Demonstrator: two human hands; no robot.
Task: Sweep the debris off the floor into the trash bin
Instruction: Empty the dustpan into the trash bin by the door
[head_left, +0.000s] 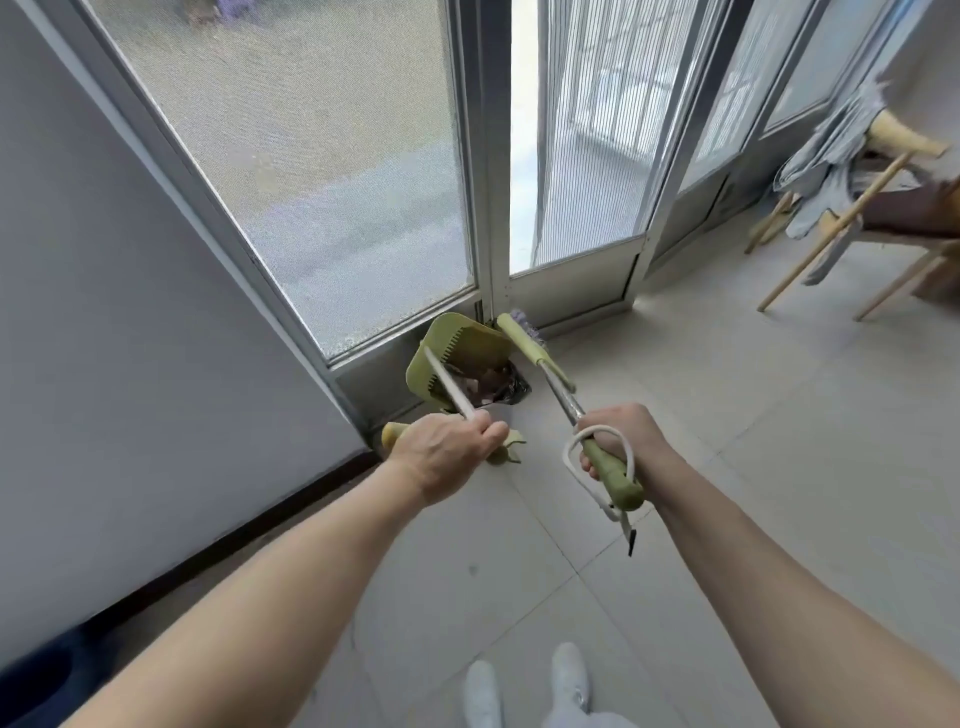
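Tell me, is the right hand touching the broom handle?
Touching. The head view shows the right hand wrapped around the green grip of the broom handle, fingers closed on it with no gap.

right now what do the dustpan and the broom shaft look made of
Dustpan: looks like matte green plastic, judging by its moulded comb teeth along the rim. Broom shaft: probably bare metal, silvery and glossy, with a green, likely plastic grip in the right hand.

Both bare arms reach forward, left hand (447, 457) and right hand (621, 441) fisted (knuckles up).
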